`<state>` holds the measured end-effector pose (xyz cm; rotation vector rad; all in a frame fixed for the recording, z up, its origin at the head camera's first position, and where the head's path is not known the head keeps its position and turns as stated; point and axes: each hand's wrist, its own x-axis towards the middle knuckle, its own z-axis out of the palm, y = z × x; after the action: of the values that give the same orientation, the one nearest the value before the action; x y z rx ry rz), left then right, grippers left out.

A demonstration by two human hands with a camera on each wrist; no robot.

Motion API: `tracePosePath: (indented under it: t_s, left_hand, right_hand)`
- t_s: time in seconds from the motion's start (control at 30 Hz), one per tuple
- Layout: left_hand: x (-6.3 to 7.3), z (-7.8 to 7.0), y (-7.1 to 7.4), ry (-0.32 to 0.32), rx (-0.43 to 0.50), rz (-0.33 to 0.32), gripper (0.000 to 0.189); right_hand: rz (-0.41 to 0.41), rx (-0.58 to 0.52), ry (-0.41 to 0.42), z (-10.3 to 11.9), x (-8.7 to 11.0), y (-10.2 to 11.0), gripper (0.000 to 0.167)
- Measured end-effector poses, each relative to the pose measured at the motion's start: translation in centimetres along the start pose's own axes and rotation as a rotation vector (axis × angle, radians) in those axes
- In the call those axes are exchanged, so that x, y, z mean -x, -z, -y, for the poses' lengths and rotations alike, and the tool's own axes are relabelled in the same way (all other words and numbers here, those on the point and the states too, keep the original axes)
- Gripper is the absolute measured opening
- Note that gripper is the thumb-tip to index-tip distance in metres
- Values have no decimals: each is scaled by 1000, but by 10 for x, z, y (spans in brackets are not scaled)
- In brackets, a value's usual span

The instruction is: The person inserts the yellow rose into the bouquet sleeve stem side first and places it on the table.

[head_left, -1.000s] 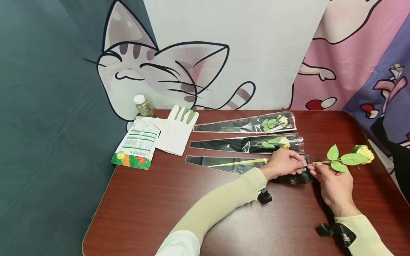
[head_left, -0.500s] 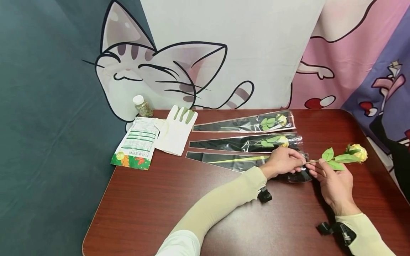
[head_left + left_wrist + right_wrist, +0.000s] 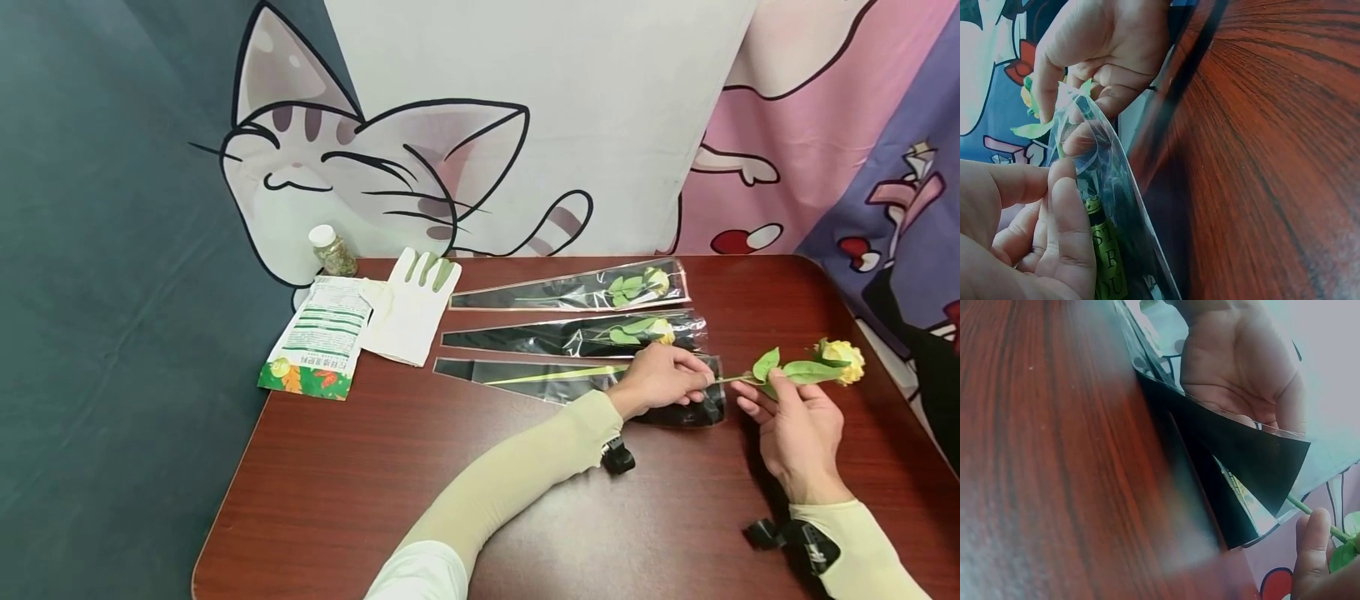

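My left hand [image 3: 663, 382] pinches the open right end of the nearest clear-and-black flower sleeve [image 3: 682, 415]. A yellow-green strip [image 3: 1105, 256] with dark letters shows inside it in the left wrist view. My right hand [image 3: 802, 433] holds a yellow rose [image 3: 843, 362] by its stem, fingers at the leaves and the bloom pointing right. In the right wrist view, the green stem [image 3: 1299, 504] runs into the sleeve's mouth beside its flared black panel [image 3: 1260, 459]. The stem's lower end is hidden.
Behind lie two more sleeves, the middle one [image 3: 495, 337] and the far one [image 3: 495, 297], each with a yellow rose inside. White gloves [image 3: 408, 321], a green-and-white packet [image 3: 322, 333] and a white-capped jar [image 3: 333, 252] sit at the back left of the brown table [image 3: 360, 483].
The rose first moved left toward the sleeve. Then my right hand shifted right along the stem, up to the leaves. My left hand stays almost in place at the sleeve's mouth.
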<state>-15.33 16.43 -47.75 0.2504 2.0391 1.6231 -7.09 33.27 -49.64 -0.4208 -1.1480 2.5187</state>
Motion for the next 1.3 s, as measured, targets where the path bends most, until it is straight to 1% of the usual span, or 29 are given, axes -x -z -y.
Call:
tracePosePath:
  t_s: [0.2,0.37,0.53,0.77,0.97,1.17,1.3]
  left_hand:
    - [1,-2,0,-11,-2,3,11]
    - [2,-3,-1,-11,26,4,10]
    - [1,-4,-2,-14,54,1,10]
    - [0,-7,-3,-17,35,-7,12]
    - [0,-10,-5,-26,26,-7,13]
    - [1,-12,-9,-22,26,-10,14]
    - [0,-13,-11,-23,18,-16,14]
  right_hand:
    - [-8,51,7,1,0,-1,4]
    - [-1,106,-4,-3,2,0,3]
    - [-31,167,-16,-6,3,-3,5]
    - [-76,259,-40,-7,3,-5,6]
    - [-78,291,-55,-7,4,-5,10]
    - [-75,312,-62,-9,8,-5,17]
    - [-65,319,-65,-10,9,-5,17]
